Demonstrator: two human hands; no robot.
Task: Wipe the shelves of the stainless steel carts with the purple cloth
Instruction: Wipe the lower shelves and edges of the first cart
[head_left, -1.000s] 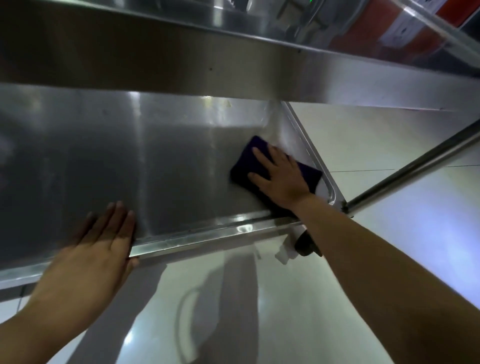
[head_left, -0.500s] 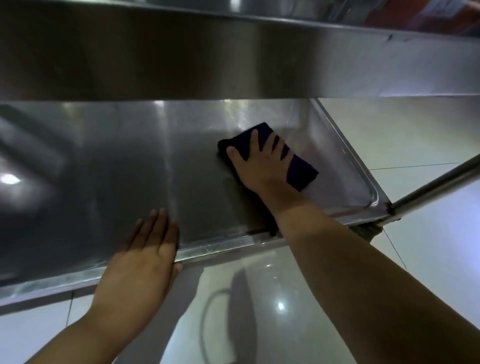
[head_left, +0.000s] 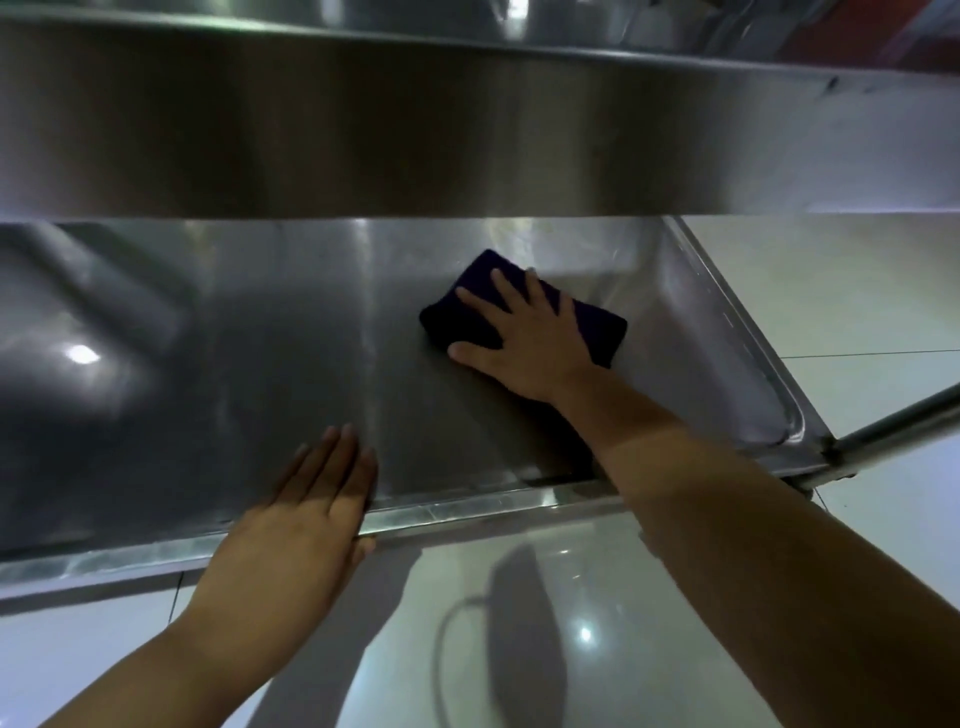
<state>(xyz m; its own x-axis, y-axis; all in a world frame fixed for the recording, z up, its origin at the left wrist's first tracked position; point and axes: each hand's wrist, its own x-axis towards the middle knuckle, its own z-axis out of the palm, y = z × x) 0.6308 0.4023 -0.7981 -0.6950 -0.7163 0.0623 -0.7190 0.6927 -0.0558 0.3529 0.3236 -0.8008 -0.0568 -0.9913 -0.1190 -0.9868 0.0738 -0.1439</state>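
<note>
While the view looked down past both forearms, the pale glossy floor lay nearest, at six o'clock, mirroring a ceiling light and dark shadows. Just beyond it, at seven o'clock, the left hand rested flat over the front lip of the lower shelf, its fingers straight, close together and holding nothing. That shelf was a brushed stainless tray with a raised rim, dull grey and streaked with soft reflections, a bright spot of light at nine o'clock. Farther in, toward one o'clock of the frame's centre, the right hand pressed palm-down on the purple cloth, fingers spread and straight, gripping nothing. The cloth was folded into a thick oblong pad, so dark it read nearly navy, lying flat on the shelf near the right rim but apart from it. A round steel post ran off at three o'clock from the shelf's front right corner. Farthest, across twelve o'clock, the upper shelf showed its broad satin steel edge.
</note>
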